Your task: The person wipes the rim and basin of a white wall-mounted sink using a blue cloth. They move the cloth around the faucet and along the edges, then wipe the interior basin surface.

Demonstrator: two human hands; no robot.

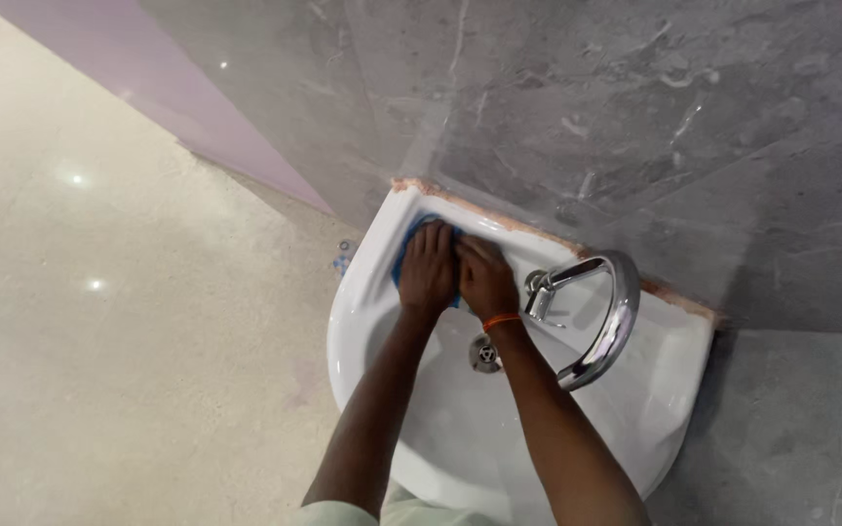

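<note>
At the bottom edge, the pale green sleeves (343, 513) of a light garment show where both bare forearms rise into view and stretch up over a white ceramic basin (655, 409), glossy and smooth, with a rounded front rim and a straight back edge set against the wall. Down in the bowl, between the two forearms, sits a small round metal drain (484, 353) with a star-like cross in it. Just to its right arches a polished chrome tap (608, 326), a thick curved tube bending in a half loop, with a slim flat lever beside it. The right wrist wears a thin orange band (500, 319). Beyond it, the right hand (485, 276) and the left hand (428, 270) lie side by side, touching, on the basin's upper left ledge; both are laid flat, fingers close together, pressing down on a blue cloth (403, 255), most of which is hidden beneath the palms, so only a strip of it shows around the left hand, and whether it is folded or bunched is hard to make out. Behind the hands, a rough pinkish-brown line of sealant (499, 220) runs along the joint where the basin meets the grey marble-patterned wall (635, 107), glossy with pale veins. To the left spreads a speckled cream floor (99, 321), shiny with small light spots, and a lilac panel (177, 88) at the far corner.
</note>
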